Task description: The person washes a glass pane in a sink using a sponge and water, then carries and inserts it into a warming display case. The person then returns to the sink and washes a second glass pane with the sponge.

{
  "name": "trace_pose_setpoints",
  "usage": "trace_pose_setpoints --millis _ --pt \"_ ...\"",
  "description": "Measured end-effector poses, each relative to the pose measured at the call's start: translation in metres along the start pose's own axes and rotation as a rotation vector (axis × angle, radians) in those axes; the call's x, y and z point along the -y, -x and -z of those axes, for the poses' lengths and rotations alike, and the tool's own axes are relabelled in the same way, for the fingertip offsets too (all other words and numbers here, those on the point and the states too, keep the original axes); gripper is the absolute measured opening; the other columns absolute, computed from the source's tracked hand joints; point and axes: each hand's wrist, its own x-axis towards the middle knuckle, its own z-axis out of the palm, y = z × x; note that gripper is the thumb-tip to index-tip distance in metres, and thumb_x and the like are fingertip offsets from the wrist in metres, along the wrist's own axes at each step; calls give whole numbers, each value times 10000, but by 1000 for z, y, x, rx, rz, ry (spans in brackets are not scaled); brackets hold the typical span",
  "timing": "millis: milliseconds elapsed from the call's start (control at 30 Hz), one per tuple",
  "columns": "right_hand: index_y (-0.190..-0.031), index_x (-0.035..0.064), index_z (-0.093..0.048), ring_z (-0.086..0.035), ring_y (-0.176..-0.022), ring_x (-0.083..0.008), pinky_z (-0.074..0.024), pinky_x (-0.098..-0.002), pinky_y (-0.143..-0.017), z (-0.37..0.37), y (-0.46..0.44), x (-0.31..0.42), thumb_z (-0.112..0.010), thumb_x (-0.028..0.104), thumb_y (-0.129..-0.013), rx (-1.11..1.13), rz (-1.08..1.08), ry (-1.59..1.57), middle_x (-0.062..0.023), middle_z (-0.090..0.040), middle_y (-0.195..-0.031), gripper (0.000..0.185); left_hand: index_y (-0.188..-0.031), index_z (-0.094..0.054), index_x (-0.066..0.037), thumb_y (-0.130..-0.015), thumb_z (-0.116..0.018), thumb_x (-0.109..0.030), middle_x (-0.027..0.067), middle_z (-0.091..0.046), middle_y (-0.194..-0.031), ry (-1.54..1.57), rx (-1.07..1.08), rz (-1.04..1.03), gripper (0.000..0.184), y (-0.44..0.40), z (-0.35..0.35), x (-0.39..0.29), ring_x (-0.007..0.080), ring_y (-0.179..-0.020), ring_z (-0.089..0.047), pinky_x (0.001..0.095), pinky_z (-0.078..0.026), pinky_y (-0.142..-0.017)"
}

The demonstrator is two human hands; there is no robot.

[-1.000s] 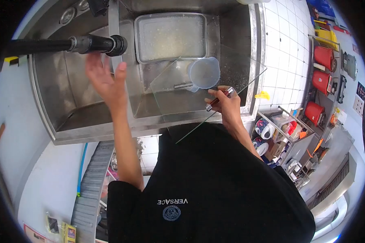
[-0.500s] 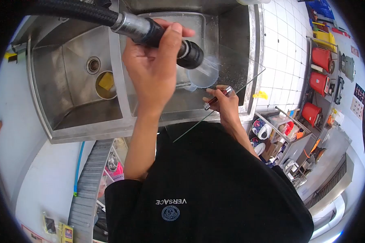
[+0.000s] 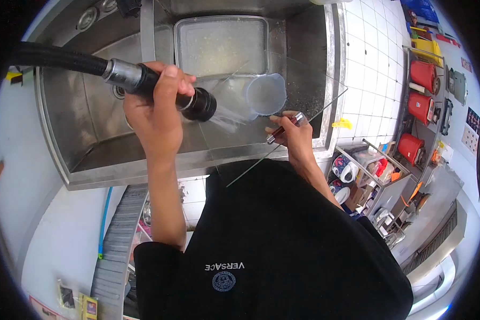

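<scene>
My left hand point(image 3: 157, 114) is wrapped round a black spray nozzle point(image 3: 200, 104) on a braided hose point(image 3: 64, 57). Water fans out of it to the right, onto a clear glass pane point(image 3: 309, 90) held over the sink. My right hand point(image 3: 297, 137) grips the pane's dark red and metal handle point(image 3: 284, 128) near its lower edge. Through the glass shows a translucent bluish round container point(image 3: 266, 95). Beyond it lies a rectangular metal tray point(image 3: 178, 45), with water and pale bits inside.
A two-basin steel sink point(image 3: 117, 178) surrounds the work, its divider point(image 3: 147, 37) left of the tray. White tiles point(image 3: 370, 64) with a yellow object point(image 3: 342, 124) lie to the right. Farther right stand a cart point(image 3: 368, 165) and shelves with red containers point(image 3: 410, 149).
My left hand has moved left and slightly down with the nozzle, so the spray lands farther left on the glass. The tray shows more fully. My right hand has barely moved.
</scene>
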Motion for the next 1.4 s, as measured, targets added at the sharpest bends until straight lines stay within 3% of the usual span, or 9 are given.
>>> trace_pose_setpoints --millis 300,500,567,1067,1200,1233,1333,1367,1400 --pt "-1182 -11 -486 -743 -810 -257 -541 -274 -563 -5 3 1 -593 91 -934 -16 1 -16 -147 -725 -1018 288 -1004 -544 -16 -945 -667 -68 65 -650 -760 60 -8 -207 146 -28 -44 51 133 -728 -665 308 -557 -790" --pt "-1164 3 -493 -743 -801 -249 -556 -282 -577 -3 2 2 -613 101 -928 -4 -12 13 -149 -724 -1014 282 -971 -555 -10 -946 -664 -78 61 -639 -737 -193 -84 -173 131 -33 12 39 123 -693 -643 307 -552 -748" --pt "-1088 -23 -551 -722 -732 -220 -572 -302 -570 -6 4 5 -652 95 -904 -22 10 -11 -128 -690 -884 240 -929 -562 -9 -954 -645 -83 52 -621 -718 -246 -21 -163 114 -29 23 27 122 -651 -613 327 -559 -747" --pt "-1088 -45 -505 -690 -681 -227 -581 -337 -580 -20 1 4 -669 60 -852 -17 60 -11 -110 -597 -851 306 -905 -571 -20 -970 -611 -123 46 -575 -695 33 -20 34 128 12 -4 -9 124 -619 -566 380 -561 -732" --pt "-1020 18 -525 -714 -677 -208 -530 -302 -523 -26 -6 0 -699 86 -864 -1 114 -14 -79 -641 -810 243 -1154 -502 -13 -943 -661 -87 101 -668 -925 -115 -29 -35 274 5 -1 5 165 -870 -637 352 -500 -902" --pt "-1015 18 -522 -712 -668 -209 -526 -301 -513 -27 -8 1 -697 84 -862 3 128 9 -80 -639 -799 241 -1363 -384 16 -917 -715 -109 177 -611 -1225 -133 51 -33 569 4 11 15 234 -1152 -587 356 -431 -1029" --pt "-1003 18 -515 -708 -647 -211 -519 -299 -487 -31 -13 0 -692 79 -856 18 165 68 -79 -630 -765 238 -1490 -264 32 -901 -749 -159 236 -449 -1438 -346 -88 -1 786 23 17 33 294 -1354 -450 418 -371 -1113" --pt "-1001 17 -514 -708 -643 -211 -519 -299 -479 -31 -16 -4 -692 78 -853 22 178 78 -76 -625 -753 239 -1542 -178 27 -889 -771 -233 263 -295 -1547 -396 -111 151 920 34 21 35 335 -1459 -304 481 -308 -1161" --pt "-1000 17 -514 -707 -639 -211 -518 -299 -472 -31 -17 -5 -692 78 -851 24 189 89 -73 -620 -741 241 -1532 -206 30 -882 -773 -241 256 -329 -1536 -464 -9 216 904 49 26 44 336 -1452 -325 471 -316 -1160"
